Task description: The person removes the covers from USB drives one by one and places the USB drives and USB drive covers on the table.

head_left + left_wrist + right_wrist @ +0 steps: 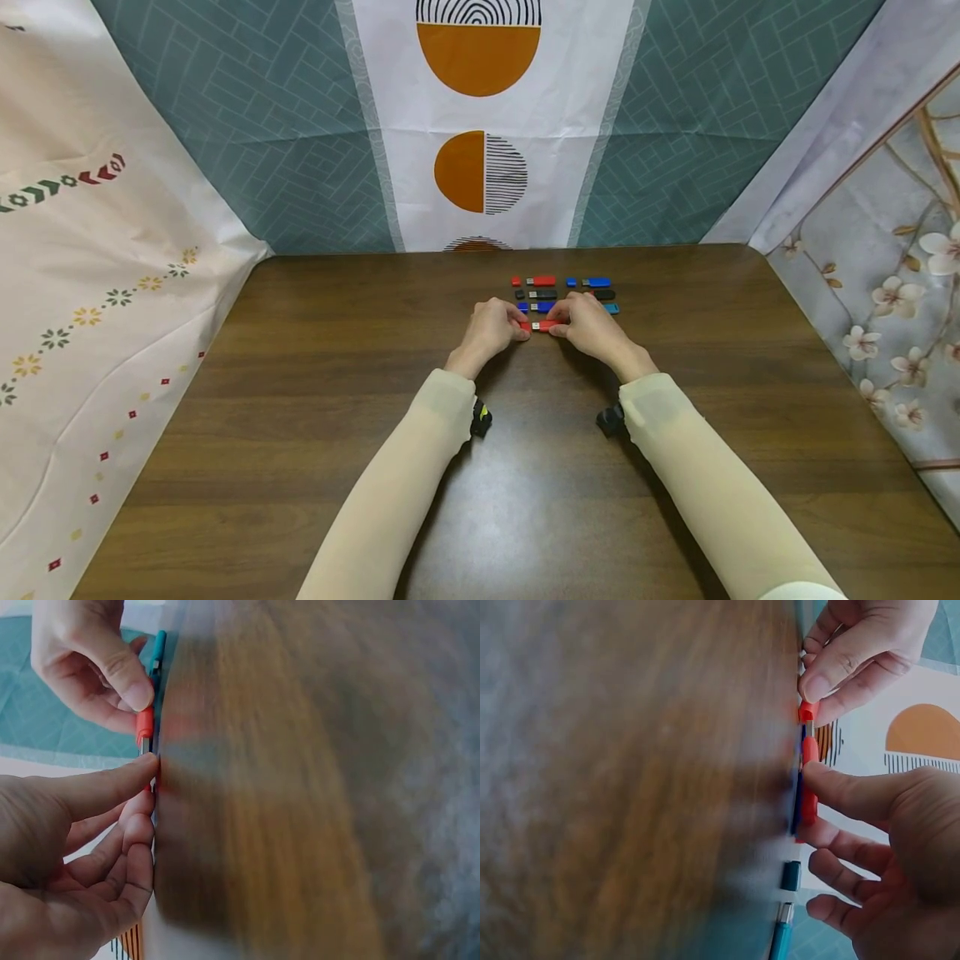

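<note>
Over the table's far part, my left hand (492,325) pinches a small red cap (807,711) between thumb and fingertips. My right hand (588,325) pinches a red USB flash drive (809,787), thumb on one side and index finger on the other. The drive's bare metal connector (809,729) points left at the cap, right at its mouth in the right wrist view. Just behind lies a blue USB flash drive (543,307) with its blue cap (522,307) off to its left. A teal drive (611,308) is partly hidden behind my right hand.
Farther back on the brown wooden table (337,400) lie another red drive (542,282) and its cap (516,282), a lighter blue drive (597,282) with its cap (571,282), and black drives (543,294) in rows. Patterned cloth (300,167) hangs behind the table's back edge.
</note>
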A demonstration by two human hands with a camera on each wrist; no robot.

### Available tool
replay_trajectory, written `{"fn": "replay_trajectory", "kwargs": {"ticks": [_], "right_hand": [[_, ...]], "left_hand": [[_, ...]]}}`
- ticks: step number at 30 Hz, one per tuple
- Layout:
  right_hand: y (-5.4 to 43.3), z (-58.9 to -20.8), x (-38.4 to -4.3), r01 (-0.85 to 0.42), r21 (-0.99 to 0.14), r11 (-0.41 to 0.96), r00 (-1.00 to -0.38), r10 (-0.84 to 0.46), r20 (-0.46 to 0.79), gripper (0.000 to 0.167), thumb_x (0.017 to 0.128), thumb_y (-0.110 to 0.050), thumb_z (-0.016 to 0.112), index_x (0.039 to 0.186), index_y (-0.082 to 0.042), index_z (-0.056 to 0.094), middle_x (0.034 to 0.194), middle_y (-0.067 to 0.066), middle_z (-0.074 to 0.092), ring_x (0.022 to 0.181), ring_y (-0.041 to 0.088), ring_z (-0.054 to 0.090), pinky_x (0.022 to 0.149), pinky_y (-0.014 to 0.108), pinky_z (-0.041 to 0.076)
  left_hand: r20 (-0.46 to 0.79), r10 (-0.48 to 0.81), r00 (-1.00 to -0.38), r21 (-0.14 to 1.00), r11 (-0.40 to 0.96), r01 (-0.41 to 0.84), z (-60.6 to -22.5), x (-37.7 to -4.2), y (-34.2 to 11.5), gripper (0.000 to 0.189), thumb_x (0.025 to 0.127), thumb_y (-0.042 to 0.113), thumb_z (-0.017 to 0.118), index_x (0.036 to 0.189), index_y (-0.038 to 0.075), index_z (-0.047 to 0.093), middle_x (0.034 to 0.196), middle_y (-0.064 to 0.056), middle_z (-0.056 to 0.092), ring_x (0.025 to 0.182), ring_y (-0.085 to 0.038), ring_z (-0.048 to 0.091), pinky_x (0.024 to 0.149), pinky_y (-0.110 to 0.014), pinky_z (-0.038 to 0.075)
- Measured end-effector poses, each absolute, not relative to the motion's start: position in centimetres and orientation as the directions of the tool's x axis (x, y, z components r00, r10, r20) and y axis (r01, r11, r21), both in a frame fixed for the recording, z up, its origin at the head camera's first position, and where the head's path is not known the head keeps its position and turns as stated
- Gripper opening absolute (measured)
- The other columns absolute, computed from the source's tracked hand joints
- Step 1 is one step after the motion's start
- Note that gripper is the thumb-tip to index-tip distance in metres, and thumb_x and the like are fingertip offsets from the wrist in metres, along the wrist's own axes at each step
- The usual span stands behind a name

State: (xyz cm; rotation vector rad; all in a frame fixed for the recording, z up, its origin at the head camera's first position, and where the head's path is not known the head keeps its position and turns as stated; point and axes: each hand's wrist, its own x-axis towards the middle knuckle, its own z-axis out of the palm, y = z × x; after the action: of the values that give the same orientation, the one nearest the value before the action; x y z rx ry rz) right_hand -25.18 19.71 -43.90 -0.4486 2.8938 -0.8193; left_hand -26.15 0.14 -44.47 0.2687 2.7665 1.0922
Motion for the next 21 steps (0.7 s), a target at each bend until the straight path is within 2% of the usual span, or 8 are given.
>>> {"fn": "replay_trajectory", "kwargs": {"ticks": [6, 11, 13, 17, 21], "right_hand": [[19.68, -43.83, -25.21, -0.260, -0.518, 0.815, -0.949, -0.316, -0.021, 0.016, 0.096, -0.012, 0.077, 0.109, -0.002, 0.077, 0.105, 0.014, 0.065, 0.103, 0.035, 0.059, 0.124, 0.059, 0.015], [19.69, -43.83, -25.19, -0.263, -0.516, 0.815, -0.948, -0.318, -0.021, 0.020, 0.096, -0.011, 0.077, 0.113, -0.001, 0.077, 0.106, 0.014, 0.065, 0.103, 0.035, 0.058, 0.115, 0.058, 0.032], [19.72, -43.83, -25.17, -0.261, -0.514, 0.817, -0.949, -0.316, -0.021, 0.021, 0.096, -0.012, 0.077, 0.114, -0.001, 0.076, 0.107, 0.015, 0.064, 0.103, 0.035, 0.058, 0.115, 0.058, 0.032], [19.81, -43.87, -25.12, -0.253, -0.520, 0.816, -0.950, -0.311, -0.026, 0.021, 0.097, -0.012, 0.075, 0.116, -0.002, 0.075, 0.110, 0.015, 0.063, 0.106, 0.036, 0.057, 0.123, 0.059, 0.019], [19.92, -43.87, -24.97, -0.245, -0.534, 0.809, -0.952, -0.305, -0.026, 0.021, 0.099, -0.013, 0.073, 0.117, -0.004, 0.074, 0.111, 0.014, 0.062, 0.107, 0.034, 0.056, 0.112, 0.056, 0.037]], "left_hand": [[-0.088, 0.223, -0.971, 0.683, 0.723, 0.104, -44.54, -26.17, 0.17, 0.020, 0.085, 0.018, 0.089, 0.103, 0.012, 0.080, 0.080, 0.001, 0.071, 0.077, -0.015, 0.063, 0.076, -0.034, 0.052], [-0.103, 0.223, -0.970, 0.695, 0.713, 0.090, -44.54, -26.21, 0.15, 0.021, 0.086, 0.017, 0.088, 0.104, 0.011, 0.079, 0.080, 0.000, 0.070, 0.075, -0.015, 0.062, 0.074, -0.033, 0.050], [-0.103, 0.223, -0.969, 0.698, 0.711, 0.090, -44.52, -26.22, 0.14, 0.021, 0.086, 0.017, 0.088, 0.105, 0.011, 0.079, 0.079, 0.000, 0.070, 0.074, -0.014, 0.062, 0.074, -0.033, 0.050], [-0.095, 0.229, -0.969, 0.699, 0.708, 0.099, -44.49, -26.19, 0.06, 0.023, 0.087, 0.018, 0.087, 0.107, 0.012, 0.079, 0.080, 0.001, 0.070, 0.075, -0.014, 0.063, 0.075, -0.033, 0.051], [-0.086, 0.223, -0.971, 0.703, 0.704, 0.099, -44.37, -26.05, -0.20, 0.023, 0.088, 0.020, 0.086, 0.109, 0.013, 0.079, 0.081, 0.002, 0.072, 0.077, -0.014, 0.065, 0.076, -0.034, 0.052]]}}
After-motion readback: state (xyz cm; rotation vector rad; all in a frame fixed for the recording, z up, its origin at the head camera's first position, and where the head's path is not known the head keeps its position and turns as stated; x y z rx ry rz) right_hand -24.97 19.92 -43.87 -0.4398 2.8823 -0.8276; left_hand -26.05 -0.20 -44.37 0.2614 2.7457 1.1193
